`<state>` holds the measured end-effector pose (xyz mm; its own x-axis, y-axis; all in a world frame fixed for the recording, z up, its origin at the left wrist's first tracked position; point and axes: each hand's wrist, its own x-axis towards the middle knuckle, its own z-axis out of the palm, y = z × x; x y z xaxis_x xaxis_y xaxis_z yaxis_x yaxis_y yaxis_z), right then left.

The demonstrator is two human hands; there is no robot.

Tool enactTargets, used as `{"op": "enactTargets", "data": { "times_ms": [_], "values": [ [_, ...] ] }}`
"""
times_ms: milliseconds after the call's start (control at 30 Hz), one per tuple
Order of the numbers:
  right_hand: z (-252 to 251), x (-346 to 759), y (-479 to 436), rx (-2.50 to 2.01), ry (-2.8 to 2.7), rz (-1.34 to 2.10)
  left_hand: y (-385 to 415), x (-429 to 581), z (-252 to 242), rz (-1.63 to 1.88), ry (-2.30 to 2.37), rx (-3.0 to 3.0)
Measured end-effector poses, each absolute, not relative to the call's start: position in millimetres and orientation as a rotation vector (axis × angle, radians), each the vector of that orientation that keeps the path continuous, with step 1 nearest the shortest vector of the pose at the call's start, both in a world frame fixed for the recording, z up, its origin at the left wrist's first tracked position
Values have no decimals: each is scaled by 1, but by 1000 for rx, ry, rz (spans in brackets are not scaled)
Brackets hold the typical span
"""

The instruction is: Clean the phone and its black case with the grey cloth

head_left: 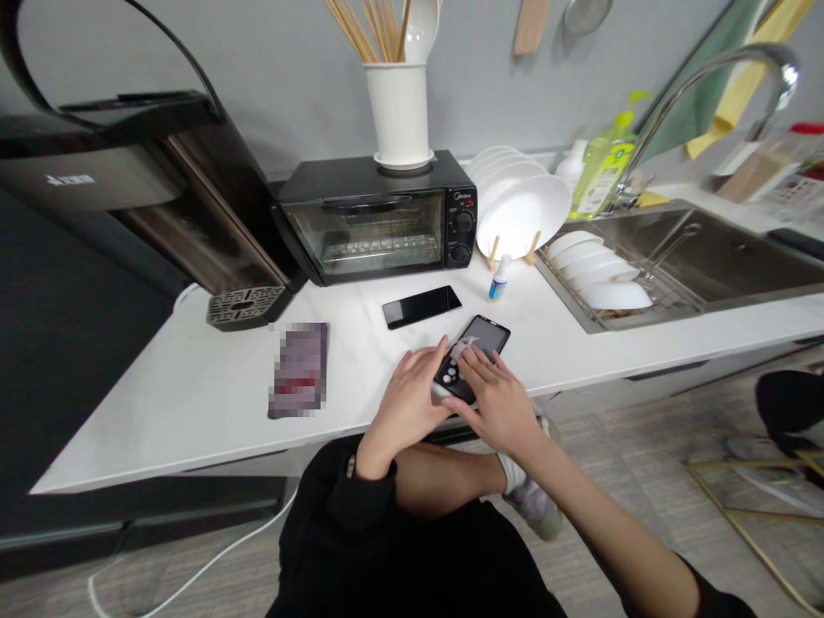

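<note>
The right hand (493,396) covers much of the dark phone or case (490,333), which of the two cannot be told, and most of the pale wipe (464,345) beneath its fingers; how the left hand (412,395) grips the near end is hidden too. An oblong item (299,369) on the left is pixelated past recognition. The small spray bottle (498,280) has a label too tiny to read. The picture's edges cut off the chopsticks (379,34) at the far side, the tall black machine (160,189) on the left and the sink (740,249) on the right.
</note>
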<state>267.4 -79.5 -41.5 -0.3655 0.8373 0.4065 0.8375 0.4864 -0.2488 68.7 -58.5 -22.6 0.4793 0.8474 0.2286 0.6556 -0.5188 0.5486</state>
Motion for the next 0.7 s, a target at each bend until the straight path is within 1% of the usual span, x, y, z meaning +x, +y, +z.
{"op": "enactTargets", "data": {
  "times_ms": [167, 333, 533, 700],
  "values": [
    [-44, 253, -82, -1420, -2219, 23, -74, 84, -24, 715, 1466, 2319],
    [-44, 258, -83, -1415, -2172, 99, -78, 82, -26, 692, 1407, 2269],
    [-36, 245, -91, -1192, -2252, 353, -74, 72, -25, 665, 1340, 2235],
    [-35, 264, -89, -1068, -2261, 448, -78, 76, -24, 670, 1397, 2220]
  ]
}}
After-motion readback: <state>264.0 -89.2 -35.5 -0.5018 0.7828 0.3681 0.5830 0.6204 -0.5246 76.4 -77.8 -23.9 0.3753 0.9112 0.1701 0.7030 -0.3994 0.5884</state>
